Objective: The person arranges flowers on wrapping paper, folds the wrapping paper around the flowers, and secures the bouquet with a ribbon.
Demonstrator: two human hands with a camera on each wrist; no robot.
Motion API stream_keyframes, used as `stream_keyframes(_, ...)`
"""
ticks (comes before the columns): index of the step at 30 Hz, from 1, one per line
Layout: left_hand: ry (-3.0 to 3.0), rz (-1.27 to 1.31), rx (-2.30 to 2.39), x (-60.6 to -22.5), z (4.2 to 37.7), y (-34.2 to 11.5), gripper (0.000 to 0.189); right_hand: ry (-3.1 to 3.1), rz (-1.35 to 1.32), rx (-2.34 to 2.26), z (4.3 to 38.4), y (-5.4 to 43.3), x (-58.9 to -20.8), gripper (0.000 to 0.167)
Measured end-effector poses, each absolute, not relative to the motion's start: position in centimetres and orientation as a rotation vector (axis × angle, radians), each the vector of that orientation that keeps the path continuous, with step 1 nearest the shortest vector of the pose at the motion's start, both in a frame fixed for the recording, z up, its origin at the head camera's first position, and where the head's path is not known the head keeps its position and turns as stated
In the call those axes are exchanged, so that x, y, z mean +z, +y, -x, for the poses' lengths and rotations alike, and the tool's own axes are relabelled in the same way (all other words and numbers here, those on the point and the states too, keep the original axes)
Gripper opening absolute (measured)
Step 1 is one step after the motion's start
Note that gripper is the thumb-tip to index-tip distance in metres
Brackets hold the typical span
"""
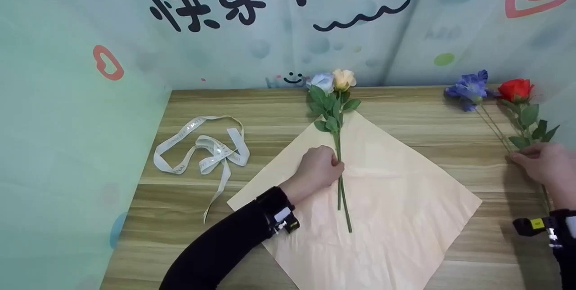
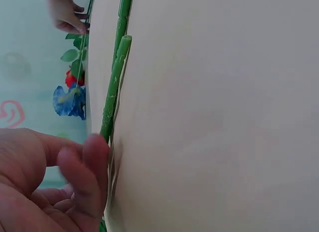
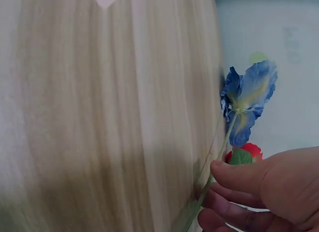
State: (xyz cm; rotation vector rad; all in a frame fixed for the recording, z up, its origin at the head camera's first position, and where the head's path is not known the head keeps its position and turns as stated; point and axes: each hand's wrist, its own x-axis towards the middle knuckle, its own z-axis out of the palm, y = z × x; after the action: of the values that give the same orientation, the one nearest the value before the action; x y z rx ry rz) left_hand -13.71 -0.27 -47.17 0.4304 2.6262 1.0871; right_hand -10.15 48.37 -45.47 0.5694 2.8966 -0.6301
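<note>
My left hand holds the green stems of a pale blue rose and a peach rose over a sheet of peach wrapping paper. The two blooms point toward the back edge, and the cut stem ends show in the left wrist view. At the far right, my right hand pinches the thin stem of a blue flower between thumb and fingers. Beside it lies a red rose with green leaves, its lower stem partly hidden by that hand.
A white printed ribbon lies in loose loops on the wooden table, left of the paper. Behind the table hangs a pale green-blue backdrop with black lettering and pink hearts.
</note>
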Motion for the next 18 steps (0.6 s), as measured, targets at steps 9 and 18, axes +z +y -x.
stream_keyframes(9, 2.720, -0.529, 1.079, -45.6, 13.9, -3.4, 0.027, 2.929, -0.434, -0.592, 10.3, 47.4, -44.4, 0.034)
stream_keyframes(18, 2.664, -0.541, 1.198, -43.6, 13.1, -3.2, 0.019, 2.699, -0.209, -1.318, 10.4, 41.7, -41.5, 0.030)
